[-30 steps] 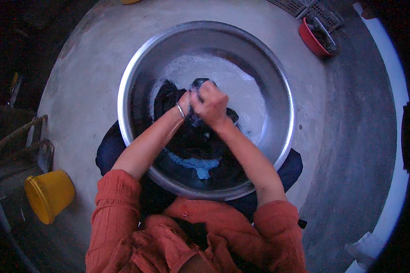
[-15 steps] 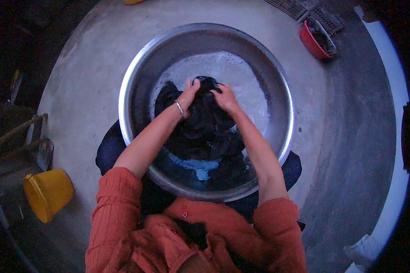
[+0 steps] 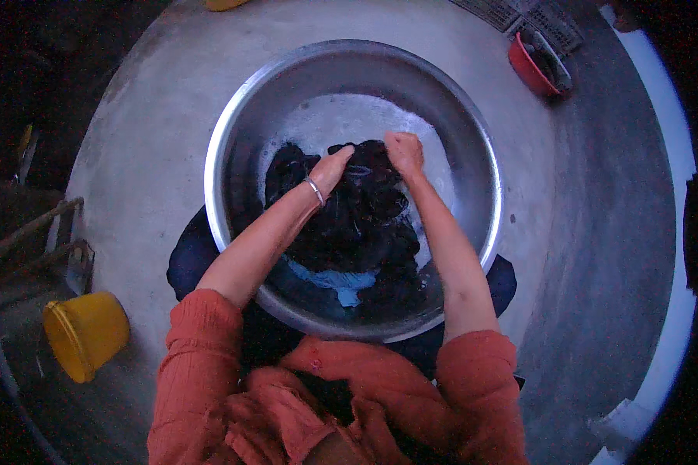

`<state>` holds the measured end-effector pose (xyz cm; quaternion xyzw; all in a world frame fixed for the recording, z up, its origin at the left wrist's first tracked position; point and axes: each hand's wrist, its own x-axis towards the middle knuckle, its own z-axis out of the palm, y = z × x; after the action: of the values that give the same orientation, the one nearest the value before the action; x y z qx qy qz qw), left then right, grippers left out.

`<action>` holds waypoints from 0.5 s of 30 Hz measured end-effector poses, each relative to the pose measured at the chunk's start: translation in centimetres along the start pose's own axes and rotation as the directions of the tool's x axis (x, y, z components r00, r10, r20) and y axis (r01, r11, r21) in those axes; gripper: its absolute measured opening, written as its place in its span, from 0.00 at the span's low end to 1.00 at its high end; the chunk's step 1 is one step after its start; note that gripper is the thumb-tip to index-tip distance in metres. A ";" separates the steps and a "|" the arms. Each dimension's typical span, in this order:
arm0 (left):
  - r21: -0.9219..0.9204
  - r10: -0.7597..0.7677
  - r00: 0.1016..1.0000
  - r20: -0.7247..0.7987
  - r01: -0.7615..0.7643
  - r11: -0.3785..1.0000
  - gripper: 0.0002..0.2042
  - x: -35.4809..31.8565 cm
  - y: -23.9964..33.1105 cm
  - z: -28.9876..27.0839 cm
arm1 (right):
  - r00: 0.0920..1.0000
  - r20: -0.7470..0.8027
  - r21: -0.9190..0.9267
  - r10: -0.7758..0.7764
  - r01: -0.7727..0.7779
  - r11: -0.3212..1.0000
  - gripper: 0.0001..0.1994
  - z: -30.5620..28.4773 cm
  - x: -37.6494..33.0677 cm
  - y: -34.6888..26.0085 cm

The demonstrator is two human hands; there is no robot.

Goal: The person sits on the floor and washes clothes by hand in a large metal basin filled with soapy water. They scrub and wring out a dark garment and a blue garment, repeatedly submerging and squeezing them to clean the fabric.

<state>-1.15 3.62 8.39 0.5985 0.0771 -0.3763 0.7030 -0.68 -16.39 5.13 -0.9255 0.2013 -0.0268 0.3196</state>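
Observation:
A wide metal basin stands between my knees, with soapy water in it. Wet black clothing lies heaped in the water, and a light blue cloth shows at its near side. My left hand, with a silver bangle at the wrist, is closed on the black clothing near its far edge. My right hand is curled into a fist at the upper right of the same clothing, gripping it. The fingertips of both hands are mostly hidden.
A yellow bucket lies tipped on its side on the concrete floor at the left. At the far right sits a red tub with dark contents, beside grey crates. A white ledge curves along the right.
My hands have moved apart; the right has gone a little right and away from me and closed into a fist. The black clothing is spread wider between them.

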 end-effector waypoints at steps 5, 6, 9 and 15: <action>-0.165 -0.109 0.988 -0.109 0.090 0.982 0.33 -0.9 0.4 0.0 | 0.995 -0.007 -0.186 0.098 -0.097 0.978 0.28 -0.8 -0.6 1.1; -0.191 -0.103 0.991 -0.087 0.085 0.978 0.34 -0.7 0.5 0.2 | 0.998 0.057 -0.141 0.038 -0.030 0.990 0.30 0.0 -0.7 2.2; -0.340 -0.129 0.981 0.142 0.171 0.925 0.30 -0.3 0.5 0.5 | 0.847 0.428 0.260 -0.314 0.217 0.941 0.17 4.3 -1.2 4.2; -0.452 -0.026 0.985 0.169 0.101 0.886 0.18 -1.0 0.6 -1.3 | 0.743 -0.158 0.304 -0.651 0.663 0.684 0.07 -2.5 -11.8 -11.3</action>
<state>-0.99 5.21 9.06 0.3809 0.1273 -0.4169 0.8154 -7.96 -5.16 14.90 -0.8653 -0.1455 -0.1910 0.4401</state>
